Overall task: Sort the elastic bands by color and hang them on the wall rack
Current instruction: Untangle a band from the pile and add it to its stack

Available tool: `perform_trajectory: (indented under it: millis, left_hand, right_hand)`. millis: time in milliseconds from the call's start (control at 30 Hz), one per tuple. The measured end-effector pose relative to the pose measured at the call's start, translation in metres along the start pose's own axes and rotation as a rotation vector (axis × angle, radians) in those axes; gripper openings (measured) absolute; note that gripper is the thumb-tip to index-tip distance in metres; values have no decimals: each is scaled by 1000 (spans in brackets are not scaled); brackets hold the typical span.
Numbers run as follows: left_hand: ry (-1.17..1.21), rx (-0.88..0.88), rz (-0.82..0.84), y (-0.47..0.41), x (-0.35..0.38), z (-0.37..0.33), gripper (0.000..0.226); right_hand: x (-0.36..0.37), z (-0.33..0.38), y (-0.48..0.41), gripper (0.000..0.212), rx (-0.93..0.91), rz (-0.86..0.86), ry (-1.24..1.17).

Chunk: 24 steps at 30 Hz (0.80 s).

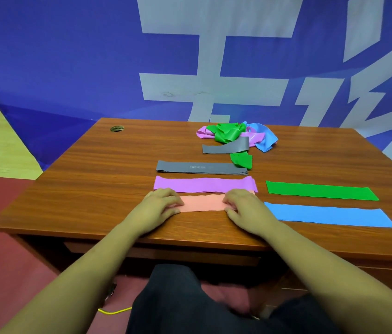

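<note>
Left grip, right grip on flat pink band

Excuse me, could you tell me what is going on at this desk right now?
A seated person is sorting elastic bands on a wooden desk. The left hand and right hand rest on the two ends of a pink band lying flat near the front edge; whether they pinch it is unclear. A grey band, a purple band, a green band and a blue band lie flat as separate strips. A tangled pile of more bands waits at the back. No wall rack is in view.
</note>
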<state>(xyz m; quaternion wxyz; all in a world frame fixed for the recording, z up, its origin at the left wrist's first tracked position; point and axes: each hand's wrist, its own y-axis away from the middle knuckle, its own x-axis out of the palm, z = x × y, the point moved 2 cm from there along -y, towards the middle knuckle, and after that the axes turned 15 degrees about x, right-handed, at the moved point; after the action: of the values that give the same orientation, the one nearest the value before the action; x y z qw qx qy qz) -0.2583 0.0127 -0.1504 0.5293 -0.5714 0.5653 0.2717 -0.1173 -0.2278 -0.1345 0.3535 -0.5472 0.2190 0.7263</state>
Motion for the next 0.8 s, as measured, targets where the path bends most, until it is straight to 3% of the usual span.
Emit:
perform_trajectory:
  millis: [167,233,333,533,800]
  left_hand:
    - [133,-26,-98,-16,-10,1,29]
    - [139,-46,-159,-36,-21,-1,20]
    - [96,-57,-145,-79,-27,-2,9]
    - [66,-87,-118,-168,-2,-1,10]
    - [248,-287,-92,-257,48,12,26]
  right_hand:
    - [-3,-3,1,34,66,-22,-117]
    - [-11,-7,-5,35,125,-48,-187]
    - [-28,-20,-27,36,224,-107,-226]
    - [-52,-60,-82,32,454,-185,-220]
    - [-36,-84,-145,26,603,-110,-266]
